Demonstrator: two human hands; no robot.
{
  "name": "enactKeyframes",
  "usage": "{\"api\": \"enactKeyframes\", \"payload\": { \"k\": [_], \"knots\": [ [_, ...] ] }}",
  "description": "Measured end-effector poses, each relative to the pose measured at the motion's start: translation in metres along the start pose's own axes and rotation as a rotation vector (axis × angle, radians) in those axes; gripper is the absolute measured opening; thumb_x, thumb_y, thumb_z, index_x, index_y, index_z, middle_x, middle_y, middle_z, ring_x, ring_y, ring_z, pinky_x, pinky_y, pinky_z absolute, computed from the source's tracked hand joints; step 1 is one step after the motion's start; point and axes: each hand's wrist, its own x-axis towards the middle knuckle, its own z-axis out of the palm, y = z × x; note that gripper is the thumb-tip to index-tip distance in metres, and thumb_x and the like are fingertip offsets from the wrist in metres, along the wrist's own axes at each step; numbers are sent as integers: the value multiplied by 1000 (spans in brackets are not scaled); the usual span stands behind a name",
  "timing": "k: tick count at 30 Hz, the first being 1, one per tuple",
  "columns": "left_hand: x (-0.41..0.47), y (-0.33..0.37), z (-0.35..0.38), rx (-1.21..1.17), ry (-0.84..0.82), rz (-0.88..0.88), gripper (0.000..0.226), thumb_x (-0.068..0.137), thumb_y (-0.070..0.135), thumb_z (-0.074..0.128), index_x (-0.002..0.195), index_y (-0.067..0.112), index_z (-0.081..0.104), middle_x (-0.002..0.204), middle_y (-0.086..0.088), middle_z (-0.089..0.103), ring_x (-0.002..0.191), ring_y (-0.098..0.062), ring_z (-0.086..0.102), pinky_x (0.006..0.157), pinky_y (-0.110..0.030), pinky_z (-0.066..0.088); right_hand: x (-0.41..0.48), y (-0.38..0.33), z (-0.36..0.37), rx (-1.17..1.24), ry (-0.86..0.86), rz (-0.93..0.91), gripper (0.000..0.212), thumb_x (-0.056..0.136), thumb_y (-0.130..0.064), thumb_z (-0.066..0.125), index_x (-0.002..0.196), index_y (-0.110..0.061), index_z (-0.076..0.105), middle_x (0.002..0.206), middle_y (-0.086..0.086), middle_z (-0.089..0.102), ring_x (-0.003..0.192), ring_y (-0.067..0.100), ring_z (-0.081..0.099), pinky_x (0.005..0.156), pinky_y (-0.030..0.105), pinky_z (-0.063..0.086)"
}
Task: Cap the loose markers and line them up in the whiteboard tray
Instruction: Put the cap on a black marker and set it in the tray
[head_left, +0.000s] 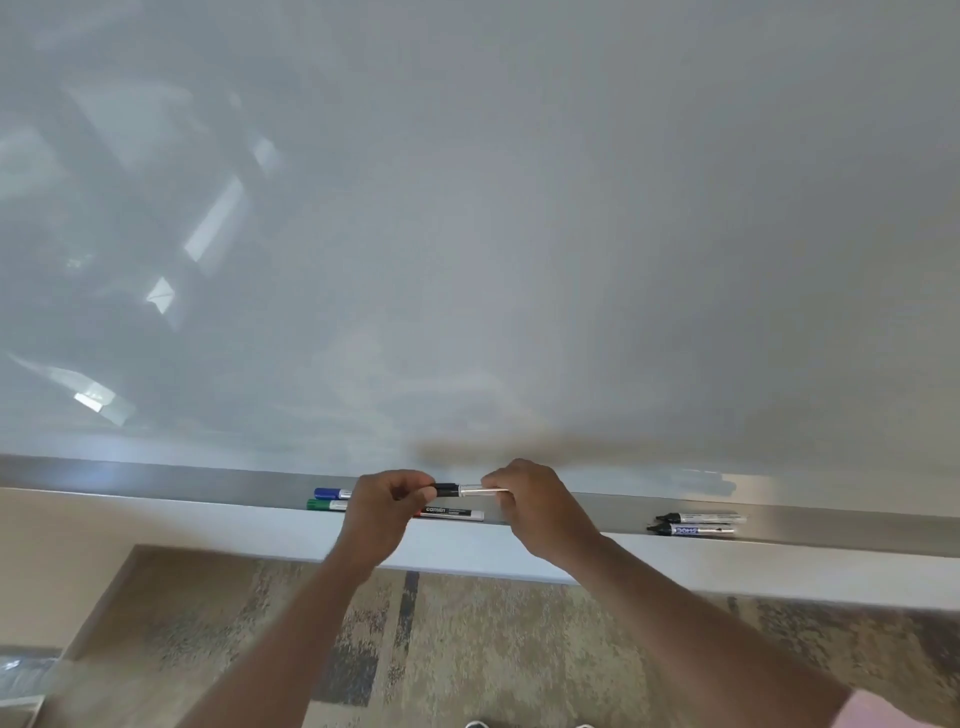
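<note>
Both grips closed on one black marker (470, 489) — left hand (382, 512) on the cap, right hand (530, 501) on the barrel. Capping in progress; next, press home, then set it in the tray (831, 525) at 6 o'clock.

black marker (470, 489) held level above tray (156, 480) by left hand (382, 512) at cap end, right hand (535, 506) at barrel | blue marker (332, 493), green marker (326, 504) laid left | two black markers (693, 524) laid right

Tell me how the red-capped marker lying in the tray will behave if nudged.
The red-capped marker looks round and smooth, so it would probably roll. The whiteboard tray should likely catch it. Slim and plastic, it is probably light and stiff.
</note>
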Motion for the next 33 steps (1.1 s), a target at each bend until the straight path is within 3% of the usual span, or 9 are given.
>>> {"api": "enactKeyframes", "payload": {
  "k": [5,8,10,14,20,23,27,31,33],
  "knots": [
    [29,-14,-17,378,-88,119,18,95,13,76,106,25,83,91,10,78,83,-5,69,75,-19,49,22,-7,25,-62,-32,84,20,90,0,51,88,-17,62,86,0,60,80,22,53,65,33,45],
    [42,-22,-22,540,-118,164,19,96,12,71,102,22,85,99,6,78,86,-12,67,73,-14,45,28,-10,40,-94,-52,122,23,90,1,51,79,-19,54,85,4,58,82,23,51,67,38,49],
    [45,-26,-23,604,-99,187,19,96,12,69,99,21,85,100,1,76,90,-16,65,78,-23,50,28,-9,52,-111,-69,144,21,89,6,49,87,-10,62,92,8,60,89,27,55,74,40,50],
    [42,-36,-22,872,-26,364,20,100,14,63,96,19,82,99,-3,78,96,-24,64,89,-45,55,29,-3,66,-114,-71,137,49,87,15,47,125,-10,67,120,10,64,118,26,54,101,40,46],
    [41,-43,-27,1007,25,460,24,101,12,62,108,24,82,106,3,81,99,-24,66,87,-43,54,33,0,73,-170,-81,151,37,77,16,45,96,-7,65,97,9,62,98,27,57,83,41,50],
    [39,-44,-28,1025,23,468,24,99,9,63,103,23,82,102,3,82,94,-24,65,83,-43,53,32,1,76,-176,-74,140,36,75,18,44,91,-7,65,91,9,61,92,25,54,77,41,48],
    [38,-46,-28,1045,33,459,26,95,2,63,97,20,81,98,3,81,90,-23,64,80,-41,53,31,6,79,-126,-35,93,40,77,18,47,102,-3,69,98,10,67,97,24,57,82,39,48],
    [36,-45,-26,1050,42,472,27,96,1,59,93,20,79,96,5,79,88,-23,63,79,-41,51,25,15,75,-117,44,84,39,86,14,49,112,-7,70,111,6,70,109,23,60,88,26,43],
    [34,-42,-23,1057,58,484,28,94,0,60,88,21,76,92,6,77,85,-22,61,76,-39,49,20,17,71,-118,77,73,38,87,12,50,113,-8,70,111,5,70,109,21,58,89,29,46]
  ]
}}
